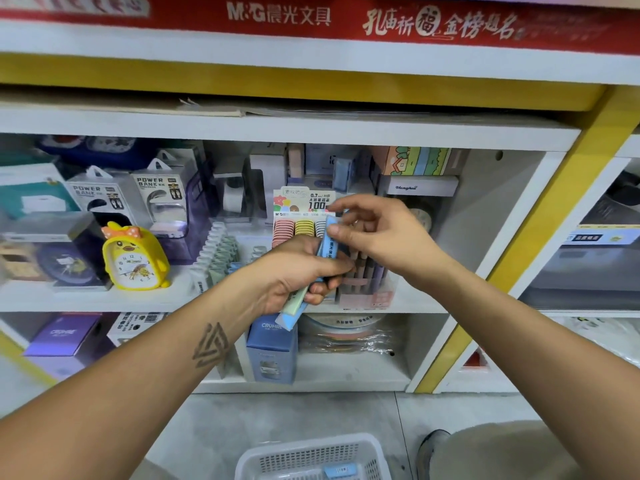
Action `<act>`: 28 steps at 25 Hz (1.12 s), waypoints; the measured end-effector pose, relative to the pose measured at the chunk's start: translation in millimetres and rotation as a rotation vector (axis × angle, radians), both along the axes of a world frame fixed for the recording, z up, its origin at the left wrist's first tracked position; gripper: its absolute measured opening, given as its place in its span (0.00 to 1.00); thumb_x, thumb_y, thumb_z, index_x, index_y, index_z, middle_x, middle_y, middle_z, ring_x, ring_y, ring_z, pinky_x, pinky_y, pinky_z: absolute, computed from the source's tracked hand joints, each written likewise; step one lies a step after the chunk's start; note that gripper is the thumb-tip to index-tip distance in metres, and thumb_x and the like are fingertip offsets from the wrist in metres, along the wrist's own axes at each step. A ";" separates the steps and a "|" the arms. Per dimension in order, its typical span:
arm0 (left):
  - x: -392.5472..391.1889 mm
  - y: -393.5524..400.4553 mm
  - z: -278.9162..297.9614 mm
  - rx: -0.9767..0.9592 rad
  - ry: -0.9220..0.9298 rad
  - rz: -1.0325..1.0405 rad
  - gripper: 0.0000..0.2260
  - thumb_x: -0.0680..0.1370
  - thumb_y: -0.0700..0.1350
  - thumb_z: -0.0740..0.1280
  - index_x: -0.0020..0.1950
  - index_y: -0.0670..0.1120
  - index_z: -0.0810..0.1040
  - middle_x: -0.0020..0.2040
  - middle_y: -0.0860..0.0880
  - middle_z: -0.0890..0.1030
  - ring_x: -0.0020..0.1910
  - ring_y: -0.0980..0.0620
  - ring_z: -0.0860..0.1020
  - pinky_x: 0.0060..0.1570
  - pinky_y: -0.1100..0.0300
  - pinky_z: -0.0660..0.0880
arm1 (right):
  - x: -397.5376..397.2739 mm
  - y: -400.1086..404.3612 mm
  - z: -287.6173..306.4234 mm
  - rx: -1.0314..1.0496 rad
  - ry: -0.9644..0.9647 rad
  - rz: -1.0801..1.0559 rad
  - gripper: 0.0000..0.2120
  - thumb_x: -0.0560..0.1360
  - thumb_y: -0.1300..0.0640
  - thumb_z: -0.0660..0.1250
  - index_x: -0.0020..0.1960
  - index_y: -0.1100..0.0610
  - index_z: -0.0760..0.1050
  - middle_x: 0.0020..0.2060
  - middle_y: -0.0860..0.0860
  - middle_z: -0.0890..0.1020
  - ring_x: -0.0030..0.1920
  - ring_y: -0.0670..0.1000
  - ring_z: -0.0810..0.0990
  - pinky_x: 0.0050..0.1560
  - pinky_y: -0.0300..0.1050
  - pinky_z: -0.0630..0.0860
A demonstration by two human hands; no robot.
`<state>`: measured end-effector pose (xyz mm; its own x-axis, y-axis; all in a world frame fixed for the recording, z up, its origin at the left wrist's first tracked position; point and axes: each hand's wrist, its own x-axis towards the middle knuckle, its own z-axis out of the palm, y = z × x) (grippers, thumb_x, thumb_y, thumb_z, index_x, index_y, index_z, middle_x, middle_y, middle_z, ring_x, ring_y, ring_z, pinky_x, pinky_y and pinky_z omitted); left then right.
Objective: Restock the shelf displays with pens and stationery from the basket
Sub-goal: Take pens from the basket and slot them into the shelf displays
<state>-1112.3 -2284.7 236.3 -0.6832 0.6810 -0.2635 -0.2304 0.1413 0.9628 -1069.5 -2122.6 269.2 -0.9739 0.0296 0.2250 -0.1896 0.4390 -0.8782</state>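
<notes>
The person's left hand [298,271] serves as a magazine: its fingers are curled round a small bunch of slim pastel packs [294,306], green and pale blue ones poking out below the fist, so that the other hand is free to deal them out one at a time. I take them for lead-refill cases or the like, but the print is too blurred to say for sure.

The right hand [377,230] pinches the top of one blue pack [330,233] between thumb and forefinger, the remaining fingers loosely spread above it. That pack stands nearly upright, its lower end still against the bunch in the left hand, so I'd judge it is being drawn out for placing.

All this happens just in front of the lead-refill display [304,216], with its rows of pink and yellow cases, which stands near the front edge of the middle shelf [173,296]. A clear box of pens [367,275] sits just right of it, partly hidden by the hands.

Down on the floor, the white basket [311,455] sits below the arms, with at least one blue item left in it, so restocking looks only partly done. A yellow chick alarm clock [133,256] stands toward the shelf's left end.
</notes>
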 end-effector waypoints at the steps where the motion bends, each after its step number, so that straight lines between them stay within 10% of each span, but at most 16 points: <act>1: -0.9 -4.9 1.8 0.008 -0.005 -0.001 0.03 0.77 0.39 0.70 0.46 0.43 0.77 0.31 0.44 0.73 0.23 0.55 0.63 0.20 0.65 0.60 | -4.5 -5.6 0.0 -0.048 -0.005 -0.007 0.10 0.75 0.61 0.74 0.56 0.58 0.81 0.48 0.64 0.83 0.39 0.53 0.78 0.43 0.48 0.78; 8: -19.8 -51.8 14.8 0.198 -0.232 0.289 0.12 0.82 0.44 0.64 0.59 0.37 0.76 0.37 0.38 0.81 0.22 0.56 0.64 0.19 0.67 0.60 | -30.3 -23.6 2.3 -0.297 -0.076 -0.052 0.06 0.76 0.69 0.70 0.53 0.68 0.79 0.36 0.60 0.84 0.31 0.51 0.82 0.34 0.38 0.81; 13: -24.9 -83.2 17.6 0.157 -0.229 0.369 0.07 0.81 0.40 0.64 0.49 0.37 0.79 0.37 0.39 0.81 0.22 0.57 0.64 0.19 0.68 0.59 | -45.3 -49.6 2.1 -0.245 -0.103 0.016 0.06 0.75 0.68 0.72 0.53 0.66 0.81 0.39 0.60 0.86 0.34 0.51 0.83 0.37 0.40 0.80; 21: -63.0 -142.1 20.0 0.001 -0.134 0.583 0.04 0.80 0.37 0.64 0.47 0.37 0.77 0.30 0.43 0.77 0.22 0.55 0.64 0.18 0.66 0.62 | -83.1 -79.1 -7.9 0.423 0.243 -0.053 0.06 0.76 0.62 0.73 0.51 0.53 0.82 0.41 0.48 0.83 0.43 0.48 0.81 0.48 0.40 0.80; 28: -69.3 -150.1 17.4 -0.022 -0.116 0.596 0.08 0.81 0.38 0.63 0.43 0.38 0.76 0.26 0.45 0.73 0.20 0.55 0.63 0.18 0.67 0.61 | -107.4 -108.6 -34.9 0.708 0.161 0.097 0.03 0.77 0.61 0.70 0.49 0.55 0.81 0.41 0.51 0.83 0.44 0.52 0.81 0.50 0.51 0.81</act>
<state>-1181.6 -2434.9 253.7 -0.9111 0.1840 -0.3688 -0.3795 -0.0250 0.9249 -1177.0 -2231.2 234.2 -0.9182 -0.2603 0.2985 -0.3587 0.8661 -0.3482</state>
